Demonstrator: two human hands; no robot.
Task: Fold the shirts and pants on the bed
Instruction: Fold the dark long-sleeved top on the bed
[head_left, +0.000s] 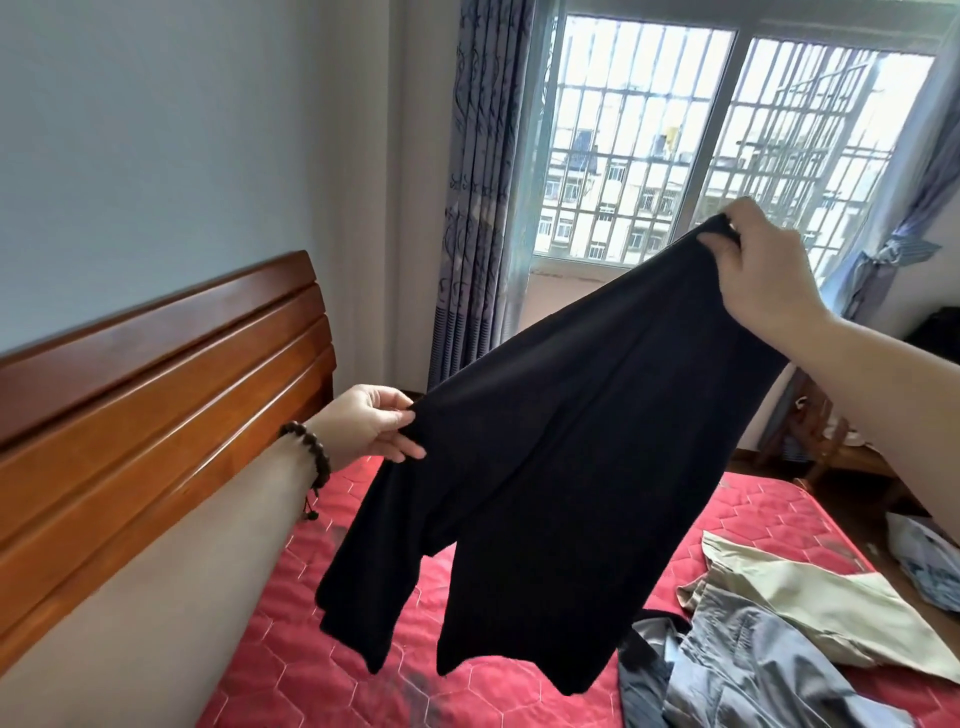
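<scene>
Black pants (561, 467) hang limp and light above the bed (311, 649); left hand (363, 423) and right hand (763, 270) each pinch the waistband's corners, a sound hold.

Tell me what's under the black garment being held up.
Under the black garment, held up by the left hand and right hand, lies the red quilted mattress. The stretch directly behind the hanging cloth is hidden.

No text, label, brand or number can be read anywhere.
</scene>
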